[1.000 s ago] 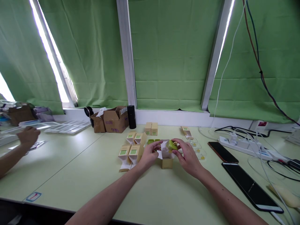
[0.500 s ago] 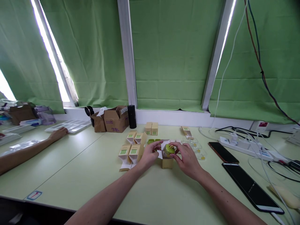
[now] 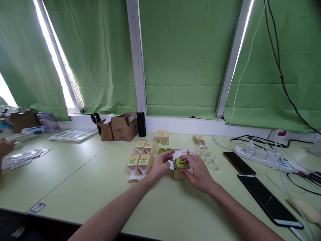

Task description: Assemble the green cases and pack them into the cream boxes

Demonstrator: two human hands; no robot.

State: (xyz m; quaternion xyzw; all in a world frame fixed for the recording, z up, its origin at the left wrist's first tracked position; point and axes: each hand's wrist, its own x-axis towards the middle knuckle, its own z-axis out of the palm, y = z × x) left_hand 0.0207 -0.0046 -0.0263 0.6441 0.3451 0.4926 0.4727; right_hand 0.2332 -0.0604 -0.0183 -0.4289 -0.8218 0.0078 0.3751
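Note:
A small kraft-brown box [image 3: 179, 175] stands in front of me with its white inner flaps raised. My left hand [image 3: 159, 166] is closed at the box's left side, its fingertips on a flap. With thumb and fingers, my right hand [image 3: 198, 170] grips a small jar with a green lid [image 3: 180, 163] at the box's mouth; the jar's lower part is hidden in the opening. Left of my hands stand several open kraft boxes [image 3: 142, 161] with green labels. Behind my fingers, more green lids [image 3: 162, 150] show in part.
Two closed kraft boxes [image 3: 162, 137] stand farther back, and one box lies [image 3: 200, 141] behind clear round plastic pieces [image 3: 214, 164]. Phones [image 3: 269, 199], a power strip [image 3: 263, 159] and cables are at right. Cartons [image 3: 124, 128] and a black cylinder [image 3: 141, 124] stand by the wall. Another person's hand [image 3: 6, 147] is far left.
My right hand has lowered the jar slightly toward the box's mouth and levelled it. The other person's arm has drawn back left from the white compartment tray.

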